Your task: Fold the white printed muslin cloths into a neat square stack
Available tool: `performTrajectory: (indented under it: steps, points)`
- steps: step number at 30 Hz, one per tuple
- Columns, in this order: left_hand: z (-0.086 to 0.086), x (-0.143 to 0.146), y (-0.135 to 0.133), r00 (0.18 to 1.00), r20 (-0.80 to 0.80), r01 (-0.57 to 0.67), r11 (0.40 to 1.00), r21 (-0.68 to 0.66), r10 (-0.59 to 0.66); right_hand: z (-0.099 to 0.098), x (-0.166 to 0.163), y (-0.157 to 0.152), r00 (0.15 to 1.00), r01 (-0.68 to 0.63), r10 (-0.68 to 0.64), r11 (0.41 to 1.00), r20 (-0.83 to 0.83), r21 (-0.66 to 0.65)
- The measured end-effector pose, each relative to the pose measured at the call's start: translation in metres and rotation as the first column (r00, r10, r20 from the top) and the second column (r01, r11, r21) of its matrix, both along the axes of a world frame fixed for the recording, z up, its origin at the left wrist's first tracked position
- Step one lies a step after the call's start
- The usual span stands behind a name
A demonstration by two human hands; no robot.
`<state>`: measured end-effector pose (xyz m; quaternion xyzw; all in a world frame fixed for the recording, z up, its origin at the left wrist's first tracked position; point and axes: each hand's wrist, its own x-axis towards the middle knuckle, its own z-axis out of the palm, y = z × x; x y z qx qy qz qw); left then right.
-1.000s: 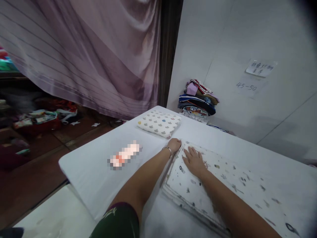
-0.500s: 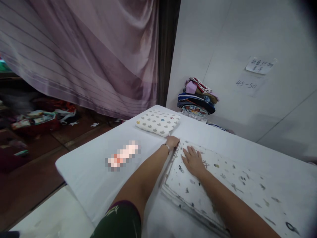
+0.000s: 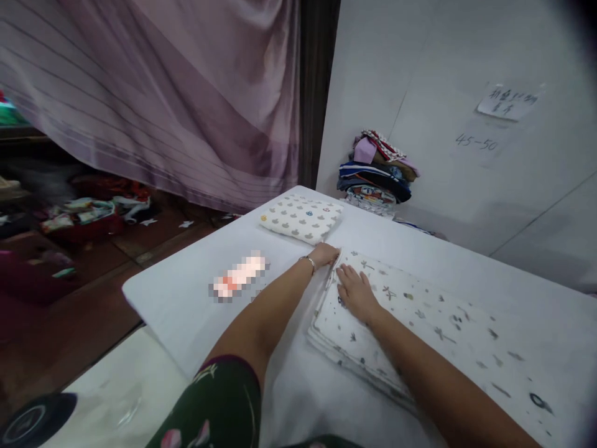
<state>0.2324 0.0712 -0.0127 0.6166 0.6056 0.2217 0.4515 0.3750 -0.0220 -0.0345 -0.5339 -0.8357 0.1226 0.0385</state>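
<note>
A white cloth printed with small grey palm trees and other motifs (image 3: 410,323) lies folded in layers on the white table. My left hand (image 3: 325,254), with a bracelet at the wrist, is closed at the cloth's far left corner; its fingertips are partly hidden against the edge. My right hand (image 3: 358,292) rests flat on top of the same cloth near that corner, fingers stretched out. Just beyond my left hand sits a second folded cloth (image 3: 301,218), white with grey duck-like shapes.
Left of my arm, a pixelated patch (image 3: 240,277) covers something on the table (image 3: 186,280). A fabric pile (image 3: 377,174) stands by the wall. A curtain (image 3: 224,106) hangs behind. A black round object (image 3: 37,420) is at lower left.
The view has shifted slightly, bringing the black round object into sight. My right hand has slid a little toward the cloth's left edge. My left hand stays at the corner.
</note>
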Motion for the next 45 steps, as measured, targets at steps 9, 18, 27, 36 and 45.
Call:
performTrajectory:
  steps: [9,18,27,36,45]
  points:
    - [0.006,-0.049,-0.092,0.968,0.243,-0.033,0.994,-0.102,0.057,0.009,0.012,-0.039,0.96,-0.074,0.117,0.983,-0.256,0.17]
    - [-0.011,-0.06,-0.203,0.966,0.196,-0.164,0.986,-0.042,0.169,0.022,-0.003,-0.104,0.92,-0.174,0.217,0.973,-0.327,0.154]
    - [-0.02,-0.043,-0.218,0.962,0.096,-0.265,0.959,0.101,0.255,0.019,-0.017,-0.102,0.96,-0.156,0.167,0.986,-0.226,0.067]
    - [-0.017,-0.044,-0.225,0.946,0.146,-0.304,0.95,0.077,0.291,0.015,-0.015,-0.1,0.871,-0.061,0.065,0.998,-0.487,0.024]
    - [-0.011,-0.034,-0.239,0.944,-0.018,-0.32,0.93,0.181,0.329,0.008,-0.016,-0.104,0.895,-0.146,0.149,0.988,-0.419,0.04]
